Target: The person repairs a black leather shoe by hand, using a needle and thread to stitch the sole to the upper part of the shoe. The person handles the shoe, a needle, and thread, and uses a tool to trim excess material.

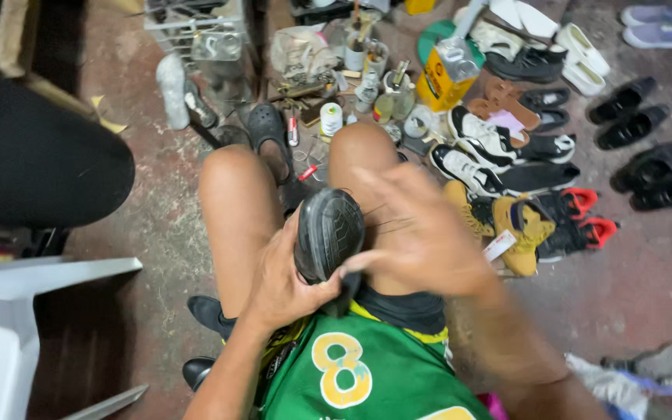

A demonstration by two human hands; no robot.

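A white plastic chair [17, 327] is seen at lower left. At centre, a black shoe [328, 233], sole up over the lap, is gripped by the left hand [285, 284]. The blurred right hand [421, 233] touches it; its grip cannot be told. Shoes [507, 167] are spread across the floor [631, 280] at right.

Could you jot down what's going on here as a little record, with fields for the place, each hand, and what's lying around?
Place: worn concrete floor, person seated, seen from above
Left hand: grips a black shoe, sole up, between the knees
Right hand: blurred, fingertips at the shoe's heel end; what it holds cannot be told
Ahead: glue bottles and jars, a yellow can
Right side: rows of shoes, including tan boots and white sneakers
Left side: white plastic chair
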